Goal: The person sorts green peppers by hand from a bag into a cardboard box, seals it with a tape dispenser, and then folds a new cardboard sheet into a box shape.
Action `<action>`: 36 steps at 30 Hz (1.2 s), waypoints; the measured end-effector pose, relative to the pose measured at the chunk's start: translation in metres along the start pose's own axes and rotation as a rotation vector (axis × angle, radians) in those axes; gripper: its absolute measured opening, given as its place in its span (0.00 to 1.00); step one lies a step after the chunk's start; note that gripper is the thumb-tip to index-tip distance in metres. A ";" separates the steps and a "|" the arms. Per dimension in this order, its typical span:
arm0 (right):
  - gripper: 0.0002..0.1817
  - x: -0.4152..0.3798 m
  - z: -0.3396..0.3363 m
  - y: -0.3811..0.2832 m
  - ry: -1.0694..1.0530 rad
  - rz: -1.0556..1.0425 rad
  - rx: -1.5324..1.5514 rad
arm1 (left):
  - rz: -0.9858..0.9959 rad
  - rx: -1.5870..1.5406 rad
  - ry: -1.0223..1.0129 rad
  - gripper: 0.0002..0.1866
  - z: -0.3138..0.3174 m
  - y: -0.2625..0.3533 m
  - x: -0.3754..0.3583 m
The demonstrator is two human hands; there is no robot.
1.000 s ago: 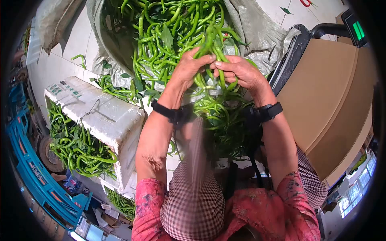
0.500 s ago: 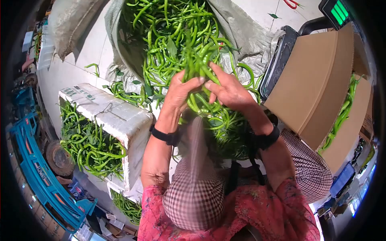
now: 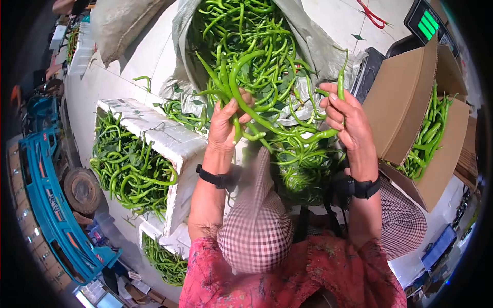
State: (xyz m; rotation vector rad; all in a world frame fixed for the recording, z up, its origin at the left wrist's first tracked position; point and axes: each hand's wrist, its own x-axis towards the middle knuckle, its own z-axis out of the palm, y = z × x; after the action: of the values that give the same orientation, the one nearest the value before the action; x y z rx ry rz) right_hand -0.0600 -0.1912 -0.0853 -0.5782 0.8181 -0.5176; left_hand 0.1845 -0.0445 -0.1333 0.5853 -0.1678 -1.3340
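Note:
My left hand (image 3: 224,126) is closed round a small bunch of long green chili peppers (image 3: 235,77), their tips fanning upward. To its right, my right hand (image 3: 350,118) grips a slender green chili pepper (image 3: 341,77) that points up, and another pepper end lies against its palm. Beyond both hands, an open woven sack (image 3: 181,46) lies on its side with loose green chili peppers (image 3: 246,25) spilling from its mouth. Below and between the hands is a further pile of green peppers (image 3: 300,174), partly hidden by the peaked checked cap.
A white foam box (image 3: 154,128) full of peppers stands at left, with a second pepper-filled container (image 3: 164,262) below it. On the right, an open cardboard box (image 3: 400,102) holds straighter peppers beside a scale display (image 3: 428,24). A blue cart (image 3: 56,200) is far left.
My hands have moved apart, the right one going right with a pepper. The left still holds a bunch, now smaller. The whole view has shifted slightly.

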 end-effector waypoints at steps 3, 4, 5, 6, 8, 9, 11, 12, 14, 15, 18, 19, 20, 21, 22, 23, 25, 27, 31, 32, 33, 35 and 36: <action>0.16 0.007 -0.003 -0.014 -0.035 -0.052 0.048 | 0.045 0.030 0.015 0.18 0.004 0.009 -0.005; 0.16 0.007 -0.001 -0.021 -0.053 -0.078 0.079 | 0.072 0.040 0.031 0.18 0.004 0.012 -0.007; 0.16 0.005 0.004 -0.030 -0.046 -0.098 0.071 | 0.106 0.074 0.074 0.18 0.000 0.016 -0.008; 0.16 0.007 0.002 -0.032 -0.053 -0.095 0.071 | 0.128 0.055 0.075 0.18 -0.003 0.020 -0.009; 0.17 0.018 -0.004 -0.039 -0.159 -0.164 0.152 | 0.123 0.015 0.081 0.17 -0.007 0.027 -0.013; 0.21 0.025 0.000 -0.037 -0.022 -0.199 0.150 | 0.124 0.017 0.086 0.17 -0.005 0.030 -0.015; 0.25 0.050 -0.003 -0.019 0.218 -0.269 -0.086 | 0.114 -0.044 0.042 0.17 0.005 0.032 -0.018; 0.30 0.054 0.000 -0.010 0.452 -0.338 -0.327 | 0.109 -0.045 0.041 0.17 0.009 0.034 -0.019; 0.32 0.046 -0.012 0.010 0.424 -0.376 -0.474 | 0.107 -0.037 -0.046 0.16 0.014 0.037 -0.021; 0.28 0.042 -0.031 0.022 0.278 -0.321 -0.600 | 0.111 -0.019 -0.018 0.15 0.016 0.039 -0.025; 0.23 0.035 -0.078 0.073 0.109 -0.190 -0.879 | 0.093 -0.080 -0.045 0.15 0.021 0.040 -0.032; 0.22 0.029 -0.084 0.086 0.094 -0.121 -1.046 | 0.093 -0.057 -0.031 0.16 0.020 0.039 -0.034; 0.21 0.015 -0.076 0.092 0.136 -0.162 -1.158 | 0.093 -0.032 -0.018 0.16 0.020 0.036 -0.035; 0.20 0.010 -0.082 0.104 0.112 -0.171 -1.183 | 0.085 -0.040 -0.029 0.16 0.022 0.033 -0.037; 0.19 0.006 -0.088 0.116 0.090 -0.183 -1.208 | 0.077 -0.048 -0.043 0.16 0.025 0.031 -0.038; 0.17 -0.006 -0.076 0.115 0.042 -0.176 -1.165 | 0.091 -0.005 -0.032 0.16 0.029 0.030 -0.039; 0.14 -0.041 -0.029 0.100 -0.045 -0.130 -0.914 | 0.110 0.036 -0.016 0.16 0.034 0.027 -0.040; 0.11 -0.065 0.014 0.082 -0.105 -0.131 -0.823 | 0.128 0.092 -0.079 0.16 0.038 0.025 -0.038; 0.11 -0.081 0.064 0.065 -0.110 -0.350 -0.687 | 0.170 0.274 0.063 0.16 0.053 0.017 -0.035; 0.11 -0.084 0.071 0.061 -0.109 -0.350 -0.688 | 0.170 0.274 0.063 0.16 0.057 0.016 -0.034; 0.14 -0.087 0.076 0.057 -0.070 -0.364 -0.722 | 0.183 0.324 0.102 0.17 0.062 0.015 -0.034; 0.19 -0.090 0.083 0.051 0.010 -0.575 -0.900 | 0.208 0.441 0.171 0.19 0.073 0.011 -0.035; 0.19 -0.087 0.083 0.052 0.008 -0.574 -0.903 | 0.209 0.439 0.172 0.19 0.074 0.008 -0.035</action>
State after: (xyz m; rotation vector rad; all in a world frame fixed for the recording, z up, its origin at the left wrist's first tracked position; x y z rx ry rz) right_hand -0.0341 -0.0765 -0.0283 -1.6739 0.8729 -0.6568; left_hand 0.1505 -0.0326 -0.0595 1.0203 -0.3755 -1.0405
